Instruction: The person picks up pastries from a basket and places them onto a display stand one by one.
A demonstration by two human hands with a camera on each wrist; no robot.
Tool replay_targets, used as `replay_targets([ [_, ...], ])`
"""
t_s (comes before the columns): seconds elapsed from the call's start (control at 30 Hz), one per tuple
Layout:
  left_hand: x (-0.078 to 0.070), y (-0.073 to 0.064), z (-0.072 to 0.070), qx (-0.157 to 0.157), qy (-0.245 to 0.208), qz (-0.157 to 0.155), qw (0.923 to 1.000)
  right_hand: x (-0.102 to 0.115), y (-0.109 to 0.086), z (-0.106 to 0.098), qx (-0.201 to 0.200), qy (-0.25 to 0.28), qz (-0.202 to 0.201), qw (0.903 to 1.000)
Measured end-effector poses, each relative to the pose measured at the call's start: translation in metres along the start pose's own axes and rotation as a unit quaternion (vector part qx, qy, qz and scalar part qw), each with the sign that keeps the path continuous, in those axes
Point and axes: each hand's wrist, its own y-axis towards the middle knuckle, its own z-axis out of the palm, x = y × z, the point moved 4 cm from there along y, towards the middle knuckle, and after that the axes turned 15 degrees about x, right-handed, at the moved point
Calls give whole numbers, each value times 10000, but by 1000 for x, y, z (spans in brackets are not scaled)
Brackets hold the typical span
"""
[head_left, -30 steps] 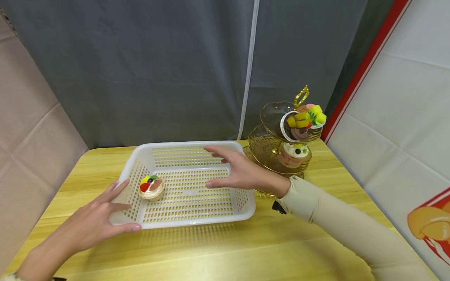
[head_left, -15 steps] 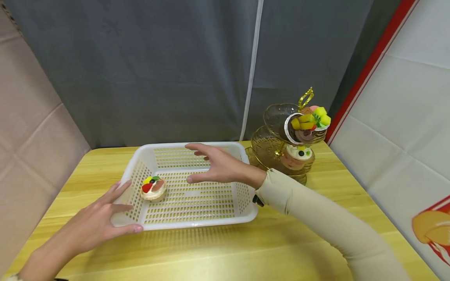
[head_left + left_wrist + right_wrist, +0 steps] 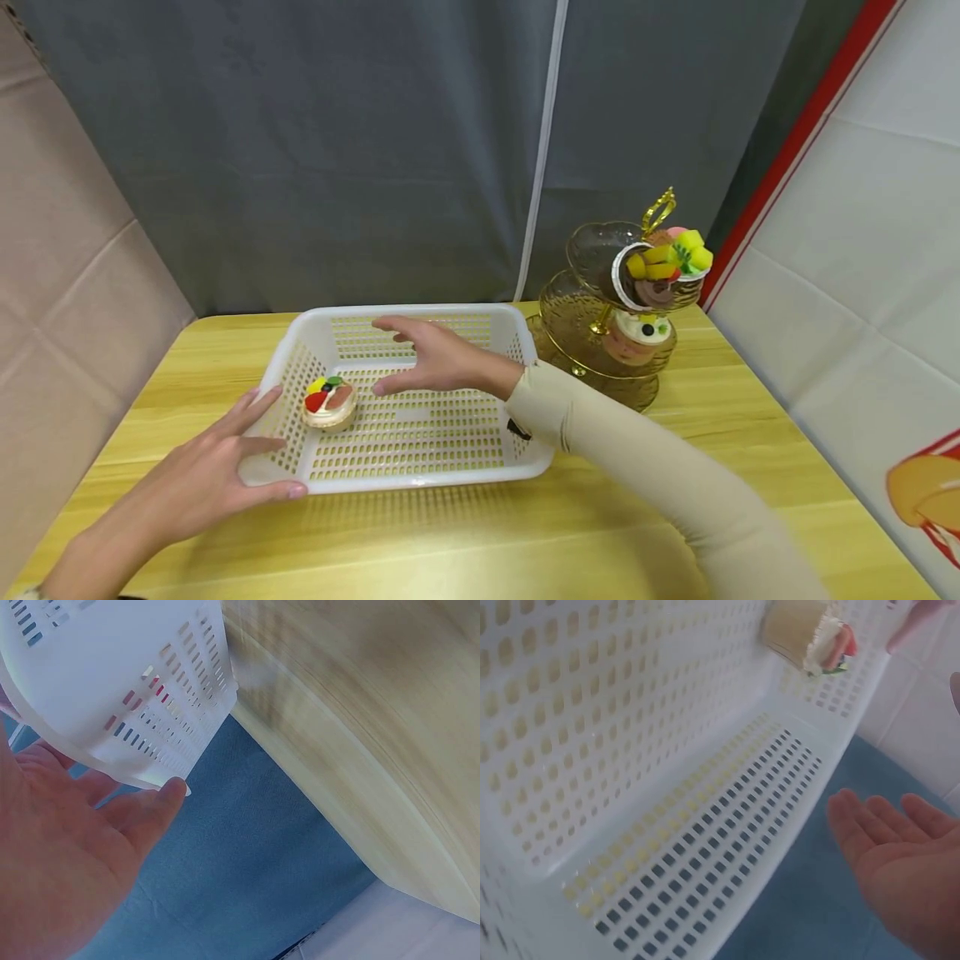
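Observation:
A white plastic basket (image 3: 420, 481) with slotted walls stands on the table. Inside, near its left end, sits a fruit-topped cupcake (image 3: 330, 405) with white cream and red, yellow and green toppings; the right wrist view shows the same cupcake (image 3: 810, 636) at the top. My left hand (image 3: 213, 467) rests at the basket's left end, fingers spread along the rim, thumb at the front corner. In the left wrist view this hand (image 3: 90, 825) lies against the rim. Over the basket's middle hovers my right hand (image 3: 438, 358), fingers and thumb apart, holding nothing, right of the cupcake.
Behind the basket's right end stands a tiered gold-rimmed glass stand (image 3: 573, 321) with a gold handle (image 3: 660, 208). Its top tier bears a chocolate cupcake (image 3: 647, 279) and others; another cupcake (image 3: 637, 337) sits below. A grey curtain (image 3: 360, 150) closes off the back.
My right hand has moved left, from the basket's right side to above its middle, towards the cupcake. The left hand has stayed on the rim. The view has shifted slightly.

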Motion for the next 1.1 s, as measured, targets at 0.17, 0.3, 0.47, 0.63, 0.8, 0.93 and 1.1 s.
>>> replay_targets([
  [0.17, 0, 0, 1, -32, 31, 4, 10000, -5, 15, 12, 166, -7, 121, 9998],
  [0.3, 0, 0, 1, -52, 62, 18, 10000, -6, 26, 21, 344, -30, 140, 9993],
  [0.47, 0, 0, 2, -45, 41, 8, 10000, -6, 39, 31, 537, -172, 83, 9984],
  [0.63, 2, 1, 2, -57, 56, 44, 10000, -8, 52, 42, 719, -332, 102, 9968],
  [0.8, 2, 1, 2, -51, 40, 30, 10000, -8, 61, 54, 948, -512, 346, 9936],
  [0.93, 1, 1, 1, -49, 26, 15, 10000, -6, 66, 61, 1055, -617, 430, 9916],
  [1.1, 0, 0, 1, -47, -36, 3, 10000, -5, 72, 66, 1137, -590, 416, 9909],
])
